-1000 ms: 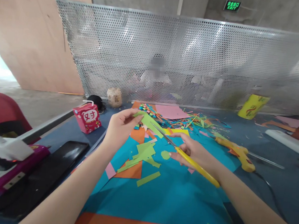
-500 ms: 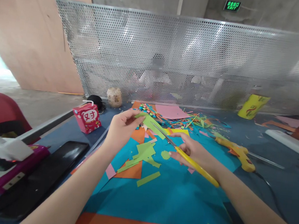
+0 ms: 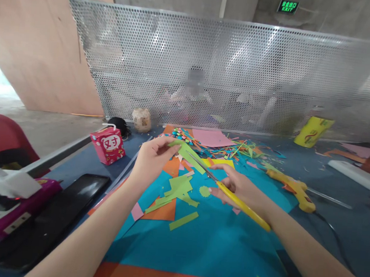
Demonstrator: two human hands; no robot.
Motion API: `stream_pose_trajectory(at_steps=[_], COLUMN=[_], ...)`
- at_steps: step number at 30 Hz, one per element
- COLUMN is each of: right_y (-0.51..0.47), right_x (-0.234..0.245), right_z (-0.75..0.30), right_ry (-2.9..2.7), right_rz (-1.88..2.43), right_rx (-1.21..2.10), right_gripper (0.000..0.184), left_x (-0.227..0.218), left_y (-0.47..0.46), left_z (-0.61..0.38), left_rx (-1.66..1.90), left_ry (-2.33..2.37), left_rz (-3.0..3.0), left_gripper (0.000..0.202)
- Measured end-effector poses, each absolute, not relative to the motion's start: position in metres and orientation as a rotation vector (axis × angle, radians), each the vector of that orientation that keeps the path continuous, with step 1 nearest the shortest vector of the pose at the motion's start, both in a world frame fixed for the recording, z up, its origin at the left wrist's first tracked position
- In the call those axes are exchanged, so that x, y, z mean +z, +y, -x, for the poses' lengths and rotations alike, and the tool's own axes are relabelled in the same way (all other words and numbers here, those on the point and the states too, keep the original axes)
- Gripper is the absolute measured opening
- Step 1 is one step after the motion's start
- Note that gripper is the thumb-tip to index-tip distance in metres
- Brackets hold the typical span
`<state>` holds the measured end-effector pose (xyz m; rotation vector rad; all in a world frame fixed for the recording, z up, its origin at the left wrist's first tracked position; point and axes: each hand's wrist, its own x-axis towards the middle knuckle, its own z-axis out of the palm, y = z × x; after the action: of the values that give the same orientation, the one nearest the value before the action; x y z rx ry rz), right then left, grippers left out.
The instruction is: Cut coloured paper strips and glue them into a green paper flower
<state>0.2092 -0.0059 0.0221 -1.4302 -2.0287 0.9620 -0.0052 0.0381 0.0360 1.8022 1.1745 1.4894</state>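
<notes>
My left hand (image 3: 154,156) pinches the left end of a light green paper strip (image 3: 191,158) between thumb and fingers. In my right hand (image 3: 237,186) is a pair of yellow-handled scissors (image 3: 242,206), its blades lying along the strip and pointing up to the left. Whether the blades are parted is hard to make out. Just below the scissors a small green jagged-edged paper disc (image 3: 204,191) lies on a blue paper sheet (image 3: 208,247). Green paper offcuts (image 3: 180,187) are heaped left of the disc, partly over orange paper (image 3: 166,214).
A yellow glue gun (image 3: 291,187) lies to the right, with a white bar (image 3: 358,175) beyond it. Shredded paper (image 3: 222,151) is piled before the perforated metal screen (image 3: 179,48). At left are a red drink carton (image 3: 108,145), a black phone (image 3: 48,221) and a purple power strip (image 3: 15,215).
Almost nothing differs. Both hands, the strip and the scissors keep nearly the same place.
</notes>
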Motion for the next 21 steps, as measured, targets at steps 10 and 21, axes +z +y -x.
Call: stream_pose_trajectory(at_steps=[10,21], right_y=[-0.0074,-0.0090], right_x=[0.0248,0.0277], right_z=[-0.2076,-0.2030], right_ry=[-2.026,-1.995], right_rz=[1.431,1.449], right_rx=[0.970,0.996], right_gripper=[0.047,0.047], left_x=[0.0359,0.0352], left_y=[0.0371,0.0379], left_z=[0.0037,0.0024], left_rx=[1.449,1.413], left_ry=[1.138,1.087], left_rz=[-1.819,-1.851], left_gripper=[0.016,0.012])
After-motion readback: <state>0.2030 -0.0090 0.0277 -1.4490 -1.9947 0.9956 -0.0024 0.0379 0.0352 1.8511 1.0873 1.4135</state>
